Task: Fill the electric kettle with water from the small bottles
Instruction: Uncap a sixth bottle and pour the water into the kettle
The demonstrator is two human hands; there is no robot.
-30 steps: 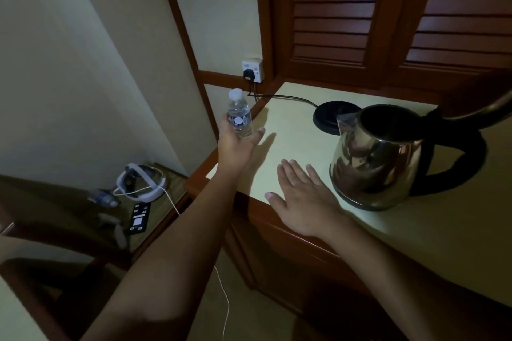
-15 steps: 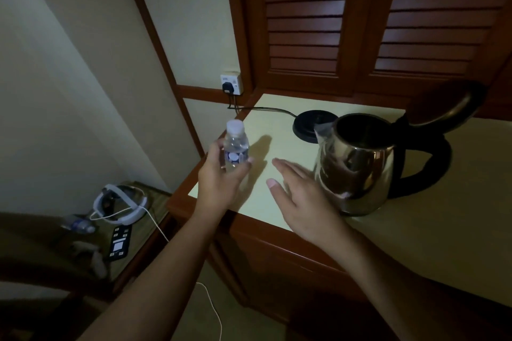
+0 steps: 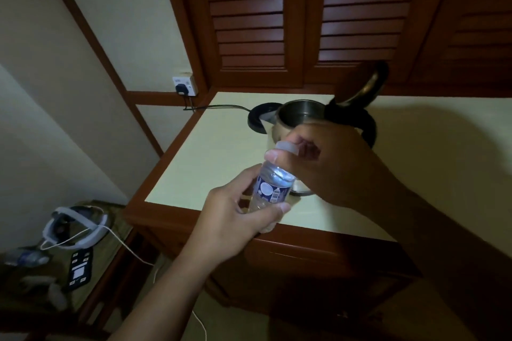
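Head view, dim room. Louvred wooden doors fill the 12 o'clock area, w/ a pale wall at 9–10 o'clock. A wooden cabinet w/ cream countertop occupies centre to 3 o'clock.

Right hand, just right of centre: fingers closed around the white cap of the small bottle, thumb and forefinger pinching it. Left hand, approx. 6 o'clock of the right hand: wrapped around the lower body of the small bottle, gripping it. Bottle is clear plastic w/ blue label, tilted so its cap leans toward 1 o'clock; held above the front edge of the countertop, just in front of the kettle.

Electric kettle, steel, at approx. 1 o'clock of centre: stands on the countertop, lid raised open, interior visible; lower body hidden behind the right hand. Black kettle base lies beside it at its 9 o'clock, off the kettle; its cord runs toward 10 o'clock to a plug in the wall socket.

Low side table at 8 o'clock: white headset, black remote-like item, a second small bottle lying down (blurred).
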